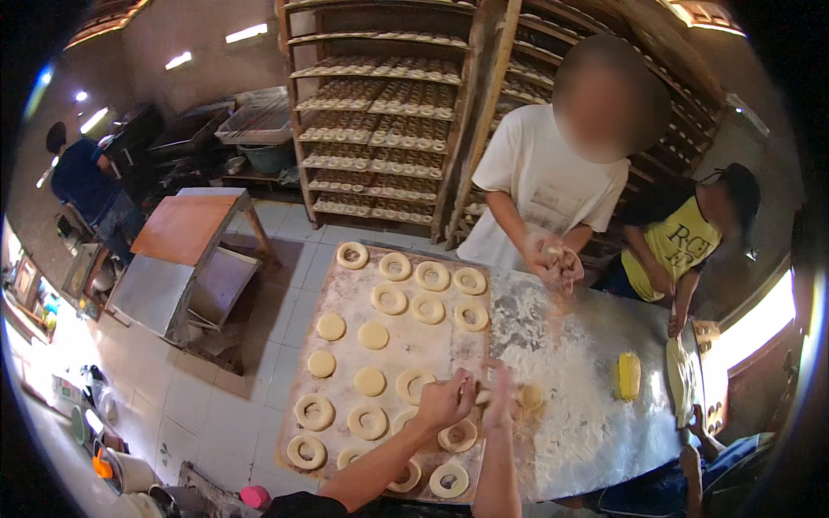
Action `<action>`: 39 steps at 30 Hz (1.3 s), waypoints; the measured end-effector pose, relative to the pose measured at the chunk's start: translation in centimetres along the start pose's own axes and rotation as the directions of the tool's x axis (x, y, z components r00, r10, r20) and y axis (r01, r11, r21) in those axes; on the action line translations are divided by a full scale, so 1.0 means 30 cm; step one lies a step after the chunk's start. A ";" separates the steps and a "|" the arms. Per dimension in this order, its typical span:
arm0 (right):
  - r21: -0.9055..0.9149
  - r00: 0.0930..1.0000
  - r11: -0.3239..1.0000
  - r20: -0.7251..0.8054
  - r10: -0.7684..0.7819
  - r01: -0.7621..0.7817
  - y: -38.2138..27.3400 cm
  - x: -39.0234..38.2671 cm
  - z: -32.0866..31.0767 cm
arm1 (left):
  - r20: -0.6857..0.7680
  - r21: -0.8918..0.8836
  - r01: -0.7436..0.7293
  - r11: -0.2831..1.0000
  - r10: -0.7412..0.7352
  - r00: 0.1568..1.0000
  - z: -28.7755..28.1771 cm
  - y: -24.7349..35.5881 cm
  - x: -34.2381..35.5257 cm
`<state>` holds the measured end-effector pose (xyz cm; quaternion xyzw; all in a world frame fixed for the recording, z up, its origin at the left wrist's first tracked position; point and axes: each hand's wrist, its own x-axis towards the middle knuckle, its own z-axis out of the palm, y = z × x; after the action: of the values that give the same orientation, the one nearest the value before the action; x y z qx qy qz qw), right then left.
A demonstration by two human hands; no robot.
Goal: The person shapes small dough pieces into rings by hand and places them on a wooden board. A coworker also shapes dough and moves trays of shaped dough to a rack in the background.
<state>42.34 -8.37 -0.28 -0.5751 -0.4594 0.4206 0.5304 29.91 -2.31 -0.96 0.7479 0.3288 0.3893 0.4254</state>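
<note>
My left hand is closed above the floured wooden board, its fingers curled round something I cannot make out. Beside it, my right hand is upright and smeared by motion, so its fingers do not show clearly. A short pale piece, perhaps dough, shows between the two hands. Dough rings lie in loose rows on the board, some partly hidden under my forearms. Several flat dough discs without holes lie toward its left. A tan round piece sits just right of my right hand.
The metal table is dusted with flour and bears a yellow block. Across it, a person in a white shirt works dough by hand; another in yellow handles a long dough strip. Racks of dough rings stand behind.
</note>
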 end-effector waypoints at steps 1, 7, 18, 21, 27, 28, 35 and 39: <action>0.083 0.998 0.996 -0.030 0.048 -0.045 0.010 0.012 -0.003 | 0.082 0.266 -0.065 0.962 0.045 0.996 0.001 -0.009 0.012; 0.225 0.997 0.974 0.073 -0.026 0.009 0.060 0.139 -0.056 | 0.119 0.127 0.208 0.970 -0.223 0.968 0.026 -0.022 0.148; 0.614 0.954 0.786 -0.187 0.236 -0.074 0.038 0.318 -0.087 | 0.095 -0.077 0.309 0.948 -0.302 0.949 0.010 -0.022 0.353; 0.696 0.914 0.695 -0.141 0.380 -0.181 0.039 0.387 -0.112 | 0.170 -0.018 0.400 0.916 -0.392 0.904 0.054 -0.061 0.443; -0.460 0.849 0.747 -0.458 0.263 -0.480 0.088 0.450 -0.165 | 0.027 0.636 0.275 0.721 -0.377 0.926 0.028 -0.165 0.456; -0.498 0.868 0.736 -0.430 0.248 -0.458 0.103 0.439 -0.171 | 0.053 0.670 0.239 0.703 -0.366 0.929 0.022 -0.175 0.424; -0.805 0.948 0.515 -0.313 0.054 -0.295 0.143 0.358 -0.140 | 0.075 0.687 0.215 0.694 -0.362 0.929 0.052 -0.172 0.347; -0.655 0.871 0.652 -0.490 0.017 -0.382 0.095 0.133 -0.301 | 0.022 0.638 0.128 0.759 -0.184 0.983 0.050 -0.118 0.278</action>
<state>52.25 -6.54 -2.37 -0.8665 -0.3876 0.1154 0.2926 34.64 5.49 -2.10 0.8328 0.4839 0.1875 0.1928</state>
